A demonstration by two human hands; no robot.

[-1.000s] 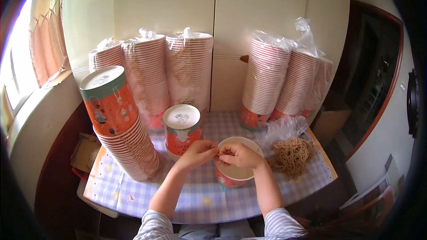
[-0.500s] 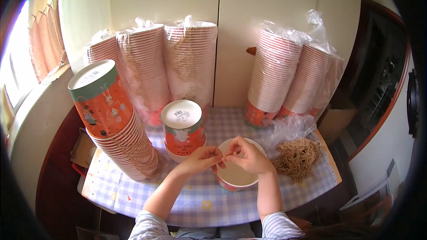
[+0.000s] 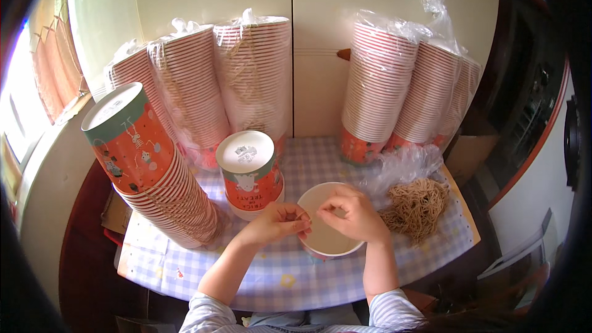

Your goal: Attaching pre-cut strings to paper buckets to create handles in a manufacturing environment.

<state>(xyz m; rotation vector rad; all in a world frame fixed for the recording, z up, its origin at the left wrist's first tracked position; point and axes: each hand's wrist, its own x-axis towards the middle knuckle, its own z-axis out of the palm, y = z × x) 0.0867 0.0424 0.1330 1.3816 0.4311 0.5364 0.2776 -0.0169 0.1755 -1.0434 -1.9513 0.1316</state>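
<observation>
A round paper bucket (image 3: 324, 243) stands upright near the front of the table, its mouth facing up and its inside off-white. Over its left rim, my left hand (image 3: 280, 222) is closed in a pinch; a thin, pale bit shows at the fingertips, too small to name. My right hand (image 3: 353, 213) hovers above the mouth with thumb and forefinger pressed together. What it pinches, if anything, I cannot make out. Just right of the bucket lies a tangled heap of brown string (image 3: 422, 209). Beside my left hand, an upside-down orange and green bucket (image 3: 250, 185) rests on another rim.
A tall, leaning stack of nested buckets (image 3: 163, 191) stands at the left. Plastic-wrapped stacks (image 3: 253, 80) line the back left, with more wrapped stacks (image 3: 379, 86) at the back right. Crumpled clear plastic (image 3: 407, 163) lies behind the string. A checked cloth (image 3: 246, 280) covers the table.
My hands have drawn apart: their fingertips were nearly together over the bucket, and now a gap separates them. The right hand has shifted rightward. The whole view has also shifted slightly.
</observation>
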